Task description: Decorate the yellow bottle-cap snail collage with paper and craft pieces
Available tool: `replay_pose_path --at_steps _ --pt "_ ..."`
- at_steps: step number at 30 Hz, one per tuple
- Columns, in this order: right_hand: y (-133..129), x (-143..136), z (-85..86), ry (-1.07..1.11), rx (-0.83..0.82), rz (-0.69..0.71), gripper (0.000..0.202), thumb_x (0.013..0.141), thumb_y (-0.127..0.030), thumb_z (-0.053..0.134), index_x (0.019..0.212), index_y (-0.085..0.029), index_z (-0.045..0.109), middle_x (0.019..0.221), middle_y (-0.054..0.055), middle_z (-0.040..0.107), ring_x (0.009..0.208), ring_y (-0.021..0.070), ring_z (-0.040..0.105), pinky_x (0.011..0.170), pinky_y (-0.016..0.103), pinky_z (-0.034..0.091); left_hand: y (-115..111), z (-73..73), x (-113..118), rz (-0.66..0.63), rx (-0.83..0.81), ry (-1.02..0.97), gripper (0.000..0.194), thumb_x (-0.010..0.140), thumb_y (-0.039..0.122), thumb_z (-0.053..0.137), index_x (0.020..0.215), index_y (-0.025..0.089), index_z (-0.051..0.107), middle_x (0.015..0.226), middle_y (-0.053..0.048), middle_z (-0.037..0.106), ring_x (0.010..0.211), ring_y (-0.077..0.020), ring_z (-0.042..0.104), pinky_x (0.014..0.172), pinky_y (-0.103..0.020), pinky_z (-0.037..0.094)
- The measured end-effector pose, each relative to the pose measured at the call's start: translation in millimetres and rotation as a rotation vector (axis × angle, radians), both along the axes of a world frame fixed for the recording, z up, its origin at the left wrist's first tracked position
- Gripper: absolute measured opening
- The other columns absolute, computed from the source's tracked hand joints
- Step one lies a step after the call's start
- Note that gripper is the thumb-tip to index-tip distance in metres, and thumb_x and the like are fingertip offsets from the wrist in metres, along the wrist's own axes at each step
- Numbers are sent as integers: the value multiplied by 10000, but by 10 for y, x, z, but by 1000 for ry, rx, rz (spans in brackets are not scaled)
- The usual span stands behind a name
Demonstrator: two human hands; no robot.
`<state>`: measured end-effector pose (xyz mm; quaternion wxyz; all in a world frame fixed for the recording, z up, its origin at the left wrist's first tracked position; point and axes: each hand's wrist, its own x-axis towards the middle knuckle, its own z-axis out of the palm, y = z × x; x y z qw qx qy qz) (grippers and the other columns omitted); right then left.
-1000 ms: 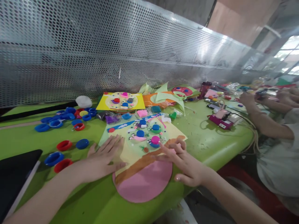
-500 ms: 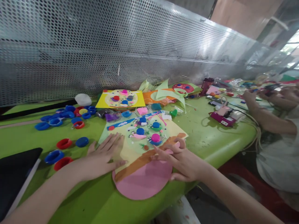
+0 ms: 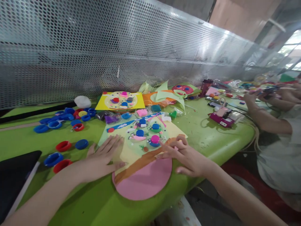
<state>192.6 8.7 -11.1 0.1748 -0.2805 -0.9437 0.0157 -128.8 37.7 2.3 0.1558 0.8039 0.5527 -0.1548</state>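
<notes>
Paper (image 3: 131, 153) lies on the tabletop (image 3: 207, 131), the left hand (image 3: 103, 159) flat over its left side, grip spread, holding nothing. The right hand (image 3: 187, 156) half curls at the brown strip (image 3: 138, 164); whether that grip pinches anything, I cannot tell. Pushing sideways could wrinkle the strip. Fingers partly hide its join with the pink sheet (image 3: 143, 185).

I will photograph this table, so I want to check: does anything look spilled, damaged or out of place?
Nothing looks clearly spilled or damaged. Slightly untidy: the pale-green cut paper curls up over the orange sheet, while the decorated paper at the left hand looks flat.
</notes>
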Motion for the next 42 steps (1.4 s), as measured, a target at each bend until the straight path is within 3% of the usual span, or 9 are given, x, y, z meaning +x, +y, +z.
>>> replay_pose_path --at_steps 5,10,15,24,30,33,35,39,42 --pt "34 373 30 163 15 -251 634 947 -510 107 1458 -180 -71 1125 100 620 1008 266 430 878 441 300 3 -44 -46 3 58 -74 831 788 710 308 1394 264 -44 1485 -48 -23 1358 -346 -1 1041 -642 88" --pt "-15 296 23 67 -73 -171 644 947 -517 167 1458 -197 -60 1245 113 548 1073 259 441 917 436 312 14 46 -65 51 48 -41 855 764 699 379 1408 281 3 1485 -20 26 1365 -310 39 1073 -580 71" --pt "-36 141 -21 29 -87 -114 652 951 -493 211 1452 -201 -89 1262 104 534 1121 254 443 948 444 318 30 155 -70 23 212 -51 603 853 599 284 1388 322 267 1462 8 231 1350 -338 175 1012 -665 51" --pt "14 483 -140 55 -84 -356 691 957 -340 313 1434 -184 -162 1234 135 569 1170 272 451 954 503 311 92 125 -47 15 308 32 520 884 515 299 1351 310 398 1425 21 338 1324 -322 286 1032 -643 -3" --pt "34 549 -148 119 -99 -396 678 952 -307 334 1437 -203 -129 1243 122 565 1162 254 473 977 527 285 85 41 -33 -55 582 33 563 894 501 224 1392 265 336 1414 1 382 1312 -270 327 1071 -496 -126" --pt "45 574 -124 66 -123 -339 687 933 -285 370 1442 -217 -87 1253 109 559 1181 260 450 971 525 287 -27 36 183 -168 553 -78 547 881 496 296 1406 349 261 1447 52 314 1332 -284 285 1085 -459 -137" --pt "63 602 -112 50 -111 -337 698 918 -271 387 1445 -210 -68 1243 111 565 1174 269 452 959 521 298 -120 66 446 -299 394 -158 561 865 499 355 1398 407 210 1454 84 277 1342 -288 260 1094 -448 -137" --pt "117 647 -97 78 -62 -397 700 923 -253 369 1440 -205 -100 1222 122 578 1164 287 449 935 528 306 -233 179 1040 -383 100 -224 636 857 527 367 1417 329 139 1466 -7 248 1322 -340 284 1078 -582 -62" --pt "125 627 -91 57 -92 -388 690 932 -264 368 1440 -226 -96 1232 122 570 1161 298 440 929 539 297 -192 216 1255 -420 189 -281 710 860 462 411 1438 280 40 1460 -50 287 1322 -311 297 1094 -568 37"
